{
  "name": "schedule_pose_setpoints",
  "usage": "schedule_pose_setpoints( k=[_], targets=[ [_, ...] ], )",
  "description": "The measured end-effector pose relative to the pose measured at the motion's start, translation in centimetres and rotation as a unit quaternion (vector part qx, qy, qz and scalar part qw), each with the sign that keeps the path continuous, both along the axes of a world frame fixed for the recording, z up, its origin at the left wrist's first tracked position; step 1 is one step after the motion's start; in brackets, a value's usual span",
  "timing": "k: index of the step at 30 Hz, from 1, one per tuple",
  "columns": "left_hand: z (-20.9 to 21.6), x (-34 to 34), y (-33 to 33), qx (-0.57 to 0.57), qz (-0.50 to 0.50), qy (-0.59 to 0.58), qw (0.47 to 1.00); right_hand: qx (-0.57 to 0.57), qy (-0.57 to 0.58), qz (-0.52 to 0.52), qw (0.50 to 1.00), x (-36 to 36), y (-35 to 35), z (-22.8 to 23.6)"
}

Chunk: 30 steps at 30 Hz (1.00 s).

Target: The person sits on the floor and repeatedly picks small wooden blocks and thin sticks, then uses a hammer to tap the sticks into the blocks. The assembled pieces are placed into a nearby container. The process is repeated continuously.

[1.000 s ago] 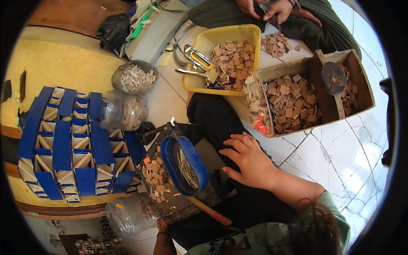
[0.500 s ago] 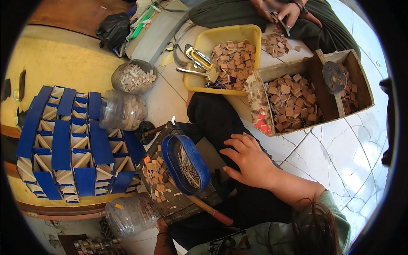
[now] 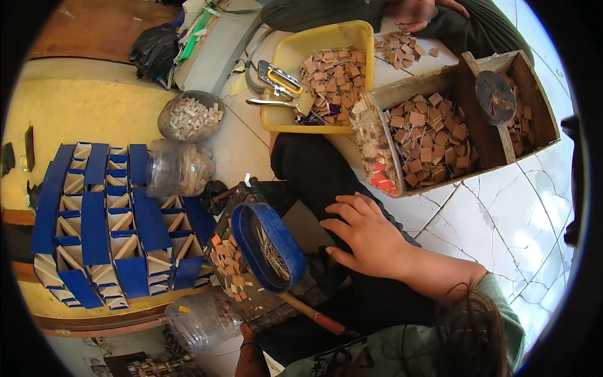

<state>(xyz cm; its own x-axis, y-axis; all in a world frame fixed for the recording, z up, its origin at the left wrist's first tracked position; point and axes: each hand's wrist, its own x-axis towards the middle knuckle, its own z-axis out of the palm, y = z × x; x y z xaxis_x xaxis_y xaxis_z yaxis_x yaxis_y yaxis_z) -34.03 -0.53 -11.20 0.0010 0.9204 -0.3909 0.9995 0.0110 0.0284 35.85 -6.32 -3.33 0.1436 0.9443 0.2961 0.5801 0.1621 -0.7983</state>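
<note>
My right hand (image 3: 359, 235) rests palm down on my dark trouser leg, its fingers spread and holding nothing. Of my left hand (image 3: 247, 329) only the part by the wrist shows, beside a clear plastic jar (image 3: 201, 320); its fingers are hidden. Between my arms stands a dark box-like stand (image 3: 254, 314). On it are a blue oval tub (image 3: 289, 235) with nails or thin pins inside, several small brown squares (image 3: 231, 264), and a wooden-handled tool (image 3: 308, 309) with a red grip end, its head hidden under the tub.
Blue-and-wood slatted pieces (image 3: 94, 226) are stacked at left, near two jars of small pieces (image 3: 191, 119). Ahead, a yellow basin (image 3: 369, 63) holds brown squares and a staple gun (image 3: 279, 78). A wooden crate (image 3: 433, 78) stands at right. A co-worker's hand (image 3: 411, 12) is at the top.
The whole view has shifted slightly. The co-worker's hands moved up toward the top edge, and the dark object they held is out of sight. My right hand stays on my leg.
</note>
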Motion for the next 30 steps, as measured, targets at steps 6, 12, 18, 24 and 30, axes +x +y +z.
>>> schedule_pose_setpoints(
  k=[6,12,18,24,30],
  targets=[
    [1.3,2.0,-0.2,0.002,-0.038,0.017,0.999,0.000,-0.004,-0.005,1.000,0.1,0.0,-0.2],
    [1.7,2.4,-0.8,0.029,-0.070,0.014,0.997,-0.018,-0.010,-0.029,0.999,0.0,0.3,-1.1],
    [0.4,4.2,-0.2,0.149,0.046,-0.046,0.987,-0.044,-0.032,-0.061,0.997,-0.4,0.8,-1.7],
    [2.5,9.6,-1.8,0.150,0.275,-0.181,0.932,-0.092,-0.100,-0.097,0.986,-0.9,1.1,-1.7],
    [2.2,11.0,-2.9,0.218,0.254,-0.274,0.902,-0.124,-0.171,-0.113,0.971,-1.8,1.4,-1.8]
  ],
)
